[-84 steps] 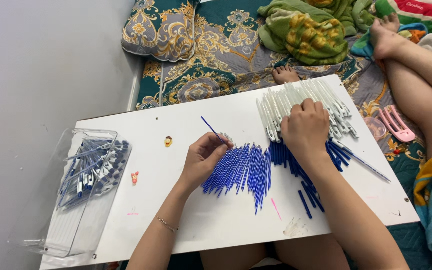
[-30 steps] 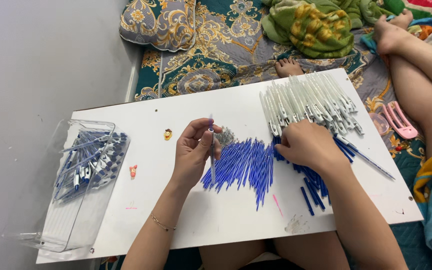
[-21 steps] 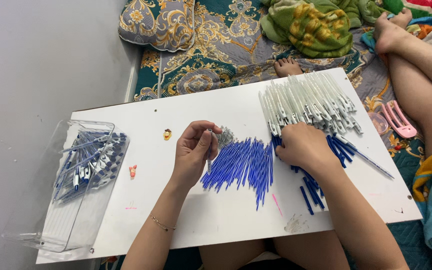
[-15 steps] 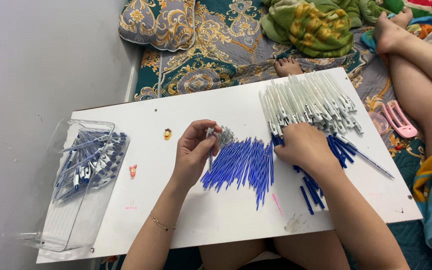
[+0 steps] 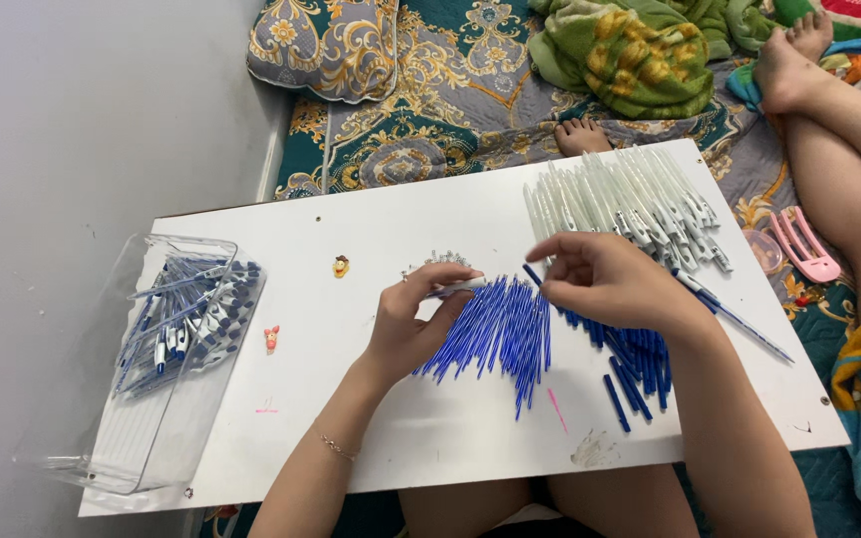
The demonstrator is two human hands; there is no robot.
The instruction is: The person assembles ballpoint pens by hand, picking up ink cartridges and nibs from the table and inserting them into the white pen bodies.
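The right hand [image 5: 605,284] hides part of the blue refills [image 5: 510,334]; the small springs [image 5: 437,261] are too tiny to tell apart.

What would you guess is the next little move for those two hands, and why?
Probably sliding the blue refill pinched by the right hand into the white pen barrel held by the left hand: their ends are close together and roughly in line over the refill pile.

Clear plastic box [image 5: 166,399] w/ blue-white pens, board's left edge.

Head view; steeply downward; near board [image 5: 371,229]
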